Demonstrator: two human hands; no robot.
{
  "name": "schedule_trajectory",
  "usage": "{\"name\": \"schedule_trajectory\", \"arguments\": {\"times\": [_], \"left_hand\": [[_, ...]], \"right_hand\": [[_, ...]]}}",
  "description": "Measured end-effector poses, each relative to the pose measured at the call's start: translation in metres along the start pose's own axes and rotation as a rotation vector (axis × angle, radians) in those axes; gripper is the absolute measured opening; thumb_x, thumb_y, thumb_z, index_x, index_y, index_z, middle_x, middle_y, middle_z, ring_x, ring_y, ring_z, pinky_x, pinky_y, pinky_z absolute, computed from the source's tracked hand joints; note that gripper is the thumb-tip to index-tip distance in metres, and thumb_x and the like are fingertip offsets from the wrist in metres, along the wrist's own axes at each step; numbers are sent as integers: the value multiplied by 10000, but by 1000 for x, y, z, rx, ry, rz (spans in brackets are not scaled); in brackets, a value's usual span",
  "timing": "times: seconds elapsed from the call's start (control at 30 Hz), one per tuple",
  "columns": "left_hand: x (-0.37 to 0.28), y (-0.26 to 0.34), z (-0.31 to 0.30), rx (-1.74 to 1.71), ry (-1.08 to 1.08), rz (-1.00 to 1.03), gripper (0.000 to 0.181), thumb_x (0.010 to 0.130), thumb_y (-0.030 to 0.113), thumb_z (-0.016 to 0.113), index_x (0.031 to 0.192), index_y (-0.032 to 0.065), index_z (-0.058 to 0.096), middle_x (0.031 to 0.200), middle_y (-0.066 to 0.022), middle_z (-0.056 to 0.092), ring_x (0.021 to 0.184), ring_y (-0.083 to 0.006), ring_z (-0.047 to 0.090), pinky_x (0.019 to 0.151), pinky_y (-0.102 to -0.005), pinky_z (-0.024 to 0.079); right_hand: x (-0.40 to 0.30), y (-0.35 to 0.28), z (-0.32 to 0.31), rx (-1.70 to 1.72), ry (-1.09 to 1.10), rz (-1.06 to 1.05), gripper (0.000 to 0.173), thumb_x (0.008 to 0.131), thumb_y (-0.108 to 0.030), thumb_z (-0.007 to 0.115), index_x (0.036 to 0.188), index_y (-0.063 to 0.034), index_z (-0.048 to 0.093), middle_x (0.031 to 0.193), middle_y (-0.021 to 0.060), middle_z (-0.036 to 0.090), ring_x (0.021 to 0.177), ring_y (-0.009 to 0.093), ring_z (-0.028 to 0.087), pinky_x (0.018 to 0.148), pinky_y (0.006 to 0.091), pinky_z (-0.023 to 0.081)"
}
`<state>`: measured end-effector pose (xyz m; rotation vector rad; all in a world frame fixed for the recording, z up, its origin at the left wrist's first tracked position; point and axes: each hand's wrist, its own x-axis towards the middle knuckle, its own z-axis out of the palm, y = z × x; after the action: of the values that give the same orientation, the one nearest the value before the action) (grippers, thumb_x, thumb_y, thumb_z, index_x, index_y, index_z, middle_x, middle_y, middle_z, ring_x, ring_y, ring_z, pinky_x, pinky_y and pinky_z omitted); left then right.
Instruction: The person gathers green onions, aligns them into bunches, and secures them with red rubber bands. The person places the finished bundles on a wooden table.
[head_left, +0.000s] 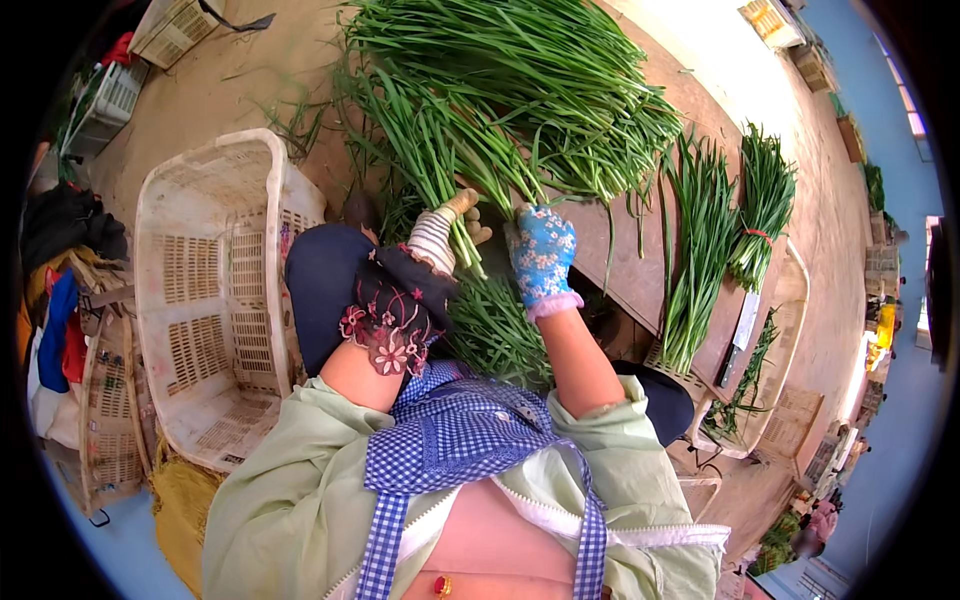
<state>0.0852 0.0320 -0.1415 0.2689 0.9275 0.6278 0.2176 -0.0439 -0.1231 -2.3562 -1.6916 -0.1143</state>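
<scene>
My left hand (448, 229), in a striped knitted glove with tan fingertips, is closed around a small bunch of garlic chives (420, 146), its pale stem ends pointing toward me. Beside it, my right hand (541, 255) wears a blue floral glove; its curled fingers grip the stem ends of several chives (491, 176). A large heap of loose chives (517, 67) lies just beyond both hands. More cut greens (499, 330) rest in my lap, against a blue checked apron (465, 442). The right fingertips are partly hidden.
An upturned-sided white plastic crate (279, 247) stands at my left. On the board (619, 259) to my right lie a loose chive bundle (697, 255), a bundle with a red band (761, 210) and a knife (739, 337). Another crate (795, 300) sits beyond the board.
</scene>
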Motion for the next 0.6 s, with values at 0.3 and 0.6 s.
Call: {"name": "schedule_trajectory", "arguments": {"times": [0.3,0.6], "left_hand": [[-1,0,2,236,13,-8,341,741,299,754,940,46,644,672,-14,565,542,-152,556,537,-357,552],[-7,2,8,248,21,1,339,717,338,772,859,59,643,668,-16,568,529,-149,532,490,-322,488]], "right_hand": [[-13,-11,-4,179,65,6,153,759,-210,650,842,-87,617,728,111,609,690,310,589,610,422,445],[-14,-10,-4,114,71,-60,61,729,-153,633,758,-110,603,736,99,596,715,273,597,635,411,443]]}}
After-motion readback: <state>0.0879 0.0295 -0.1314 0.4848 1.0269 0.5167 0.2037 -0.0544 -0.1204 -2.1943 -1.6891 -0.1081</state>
